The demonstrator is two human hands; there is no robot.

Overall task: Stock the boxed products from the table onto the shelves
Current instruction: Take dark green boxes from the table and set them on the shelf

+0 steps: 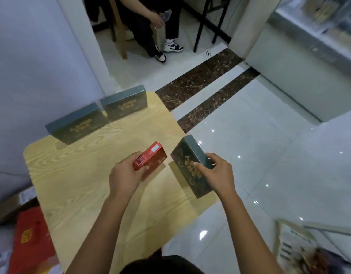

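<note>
The floor point(259, 155) is shiny white tile with small bright spots of light on it; two dark brown marble strips point(206, 89) cross it; a pale wall point(32, 66) stands on the left; a light wooden table point(91, 184) sits near it; a wooden chair point(119, 32) stands far back; a glass cabinet point(318, 26) is on the right.

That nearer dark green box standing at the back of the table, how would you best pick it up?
Grip the nearer dark green box across its thin top edge, coming down from above with the fingers on the front and back faces. It stands upright on the wooden table, so its narrow thickness is exposed. The second green box crowds its right end.
</note>
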